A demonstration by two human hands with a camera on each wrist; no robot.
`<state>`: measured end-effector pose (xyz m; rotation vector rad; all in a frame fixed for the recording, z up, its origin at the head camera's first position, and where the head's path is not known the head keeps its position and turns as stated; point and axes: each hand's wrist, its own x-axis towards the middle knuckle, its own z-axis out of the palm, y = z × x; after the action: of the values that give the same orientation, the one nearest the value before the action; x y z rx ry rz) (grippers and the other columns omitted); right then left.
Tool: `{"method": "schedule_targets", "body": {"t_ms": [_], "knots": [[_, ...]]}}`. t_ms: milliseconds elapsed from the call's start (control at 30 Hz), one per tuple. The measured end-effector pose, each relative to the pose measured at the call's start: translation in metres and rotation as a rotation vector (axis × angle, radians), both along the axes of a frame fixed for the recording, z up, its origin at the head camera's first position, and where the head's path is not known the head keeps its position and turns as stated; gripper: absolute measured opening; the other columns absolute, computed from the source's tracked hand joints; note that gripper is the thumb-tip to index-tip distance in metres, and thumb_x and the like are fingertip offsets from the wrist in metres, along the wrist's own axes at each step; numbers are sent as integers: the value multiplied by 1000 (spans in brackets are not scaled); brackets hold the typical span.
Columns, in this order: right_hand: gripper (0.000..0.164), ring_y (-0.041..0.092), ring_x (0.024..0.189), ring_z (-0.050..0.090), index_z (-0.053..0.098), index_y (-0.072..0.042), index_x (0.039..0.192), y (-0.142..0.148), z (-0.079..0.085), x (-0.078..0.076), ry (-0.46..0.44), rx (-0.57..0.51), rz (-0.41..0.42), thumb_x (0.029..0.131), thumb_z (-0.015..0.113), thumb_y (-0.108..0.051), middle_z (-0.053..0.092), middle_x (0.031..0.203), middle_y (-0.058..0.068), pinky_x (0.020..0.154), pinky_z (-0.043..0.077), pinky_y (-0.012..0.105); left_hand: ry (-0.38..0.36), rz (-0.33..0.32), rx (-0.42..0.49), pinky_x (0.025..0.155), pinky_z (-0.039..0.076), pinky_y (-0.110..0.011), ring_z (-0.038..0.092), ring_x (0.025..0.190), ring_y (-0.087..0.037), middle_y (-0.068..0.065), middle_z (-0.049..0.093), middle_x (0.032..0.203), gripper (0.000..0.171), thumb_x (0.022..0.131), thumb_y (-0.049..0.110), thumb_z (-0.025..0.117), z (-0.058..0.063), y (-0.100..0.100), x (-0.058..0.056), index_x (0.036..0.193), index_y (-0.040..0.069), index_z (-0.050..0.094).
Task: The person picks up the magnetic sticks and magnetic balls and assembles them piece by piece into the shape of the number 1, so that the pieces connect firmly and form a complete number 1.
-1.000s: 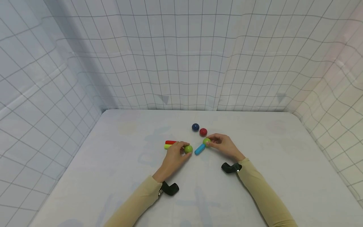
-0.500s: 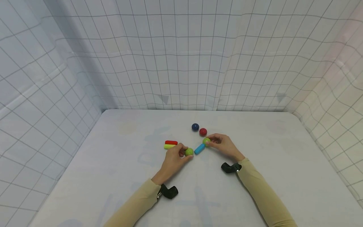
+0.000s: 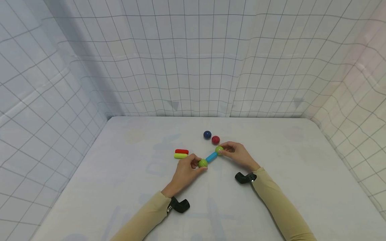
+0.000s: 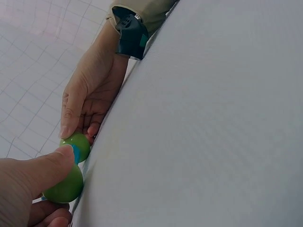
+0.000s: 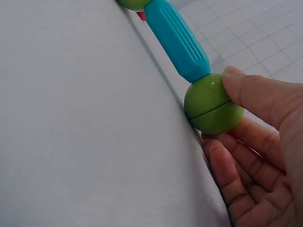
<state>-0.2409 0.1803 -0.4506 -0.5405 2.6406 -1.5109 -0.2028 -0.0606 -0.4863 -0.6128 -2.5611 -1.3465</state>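
Observation:
My left hand [image 3: 186,172] pinches a green ball [image 3: 203,163] between thumb and fingers. A second green ball [image 5: 213,105] is pinched by my right hand [image 3: 238,155], thumb on one side and fingertips on the other. Between the two balls runs a ribbed blue rod [image 5: 177,40], its ends meeting both of them in the right wrist view. From the left wrist view, my thumb covers part of the nearer ball and most of the blue rod is hidden behind it.
Left of the hands lie a red rod [image 3: 182,151] and a yellow rod [image 3: 181,156], side by side. Beyond the right hand sit a dark blue ball [image 3: 207,135] and a red ball [image 3: 215,140]. A gridded curtain [image 3: 193,67] stands behind the white table [image 3: 135,140].
My left hand has moved slightly right and toward me with its green ball, which now meets the blue rod's near end. The rod has turned a little; the right hand stays nearly still.

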Motion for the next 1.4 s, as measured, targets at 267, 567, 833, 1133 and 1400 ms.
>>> {"method": "schedule_targets", "body": {"t_ms": [267, 567, 833, 1133, 1400], "knots": [[32, 16, 82, 57, 67, -3, 111, 8, -32, -19, -17, -4, -24, 87, 71, -24, 64, 93, 2, 73, 46, 27, 8, -5, 5, 62, 47, -23, 53, 67, -11, 3, 61, 78, 27, 76, 23, 81, -1, 1, 0, 93, 10, 64], [34, 17, 84, 58, 68, -8, 111, 10, -35, -22, -31, 0, -27, 86, 72, -30, 64, 94, 1, 76, 46, 30, 12, -14, 2, 62, 46, -23, 53, 68, -11, 3, 59, 78, 28, 76, 24, 81, -2, 1, 0, 93, 11, 62], [36, 18, 86, 58, 67, -7, 113, 10, -34, -22, -37, -1, -26, 86, 71, -30, 64, 95, 1, 79, 46, 36, 10, -27, 21, 62, 46, -23, 52, 68, -11, 2, 57, 78, 30, 77, 24, 81, -3, 2, 0, 94, 11, 61], [37, 18, 85, 59, 67, -8, 114, 10, -35, -22, -46, 1, -38, 86, 71, -32, 64, 95, 2, 79, 46, 36, -17, -44, 34, 65, 46, -23, 52, 71, -12, 2, 58, 80, 33, 76, 27, 81, -3, 1, 1, 97, 11, 62], [37, 17, 84, 60, 67, -8, 114, 11, -35, -22, -35, -1, -32, 86, 71, -31, 65, 94, 1, 78, 47, 35, -18, -56, 34, 66, 48, -24, 55, 71, -11, 4, 61, 82, 33, 75, 26, 82, -4, 2, 1, 98, 10, 64]]}}
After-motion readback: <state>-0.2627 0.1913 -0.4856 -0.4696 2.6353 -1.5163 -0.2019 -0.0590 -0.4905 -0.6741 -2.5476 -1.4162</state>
